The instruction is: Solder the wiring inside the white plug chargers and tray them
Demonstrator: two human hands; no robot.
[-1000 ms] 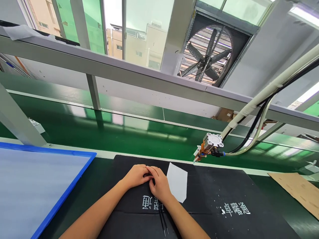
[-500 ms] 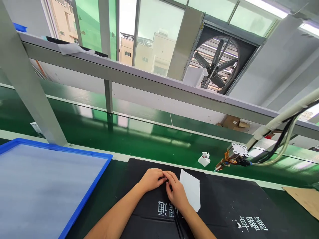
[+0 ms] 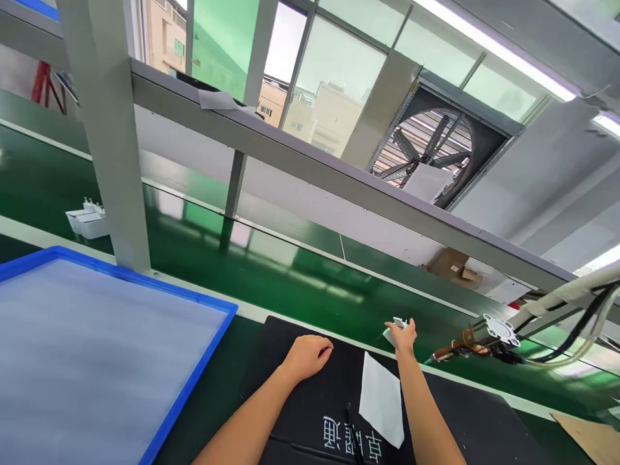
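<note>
My right hand (image 3: 403, 336) reaches over the mat's far edge to the green conveyor belt. Its thumb and fingers are around a small white plug adapter (image 3: 400, 322), which they partly cover. My left hand (image 3: 310, 355) rests on the black mat (image 3: 290, 426) with its fingers curled in, and nothing shows in it. A white sheet of paper (image 3: 382, 400) lies on the mat between my forearms. Left of it, near the printed white characters, is a thin black pen-like tool (image 3: 353, 433).
A blue-rimmed tray (image 3: 194, 294) with a pale bottom is at left. A grey post (image 3: 111, 129) rises behind it, beside white plug adapters (image 3: 88, 219) on the belt (image 3: 310, 284). A tool head with a nozzle (image 3: 484, 342) hangs at right. Cardboard (image 3: 586, 436) lies at far right.
My hands were together over the mat. The right hand has moved forward and right to the white plug adapter; the left stays on the mat. The view has shifted, and more white adapters show at left.
</note>
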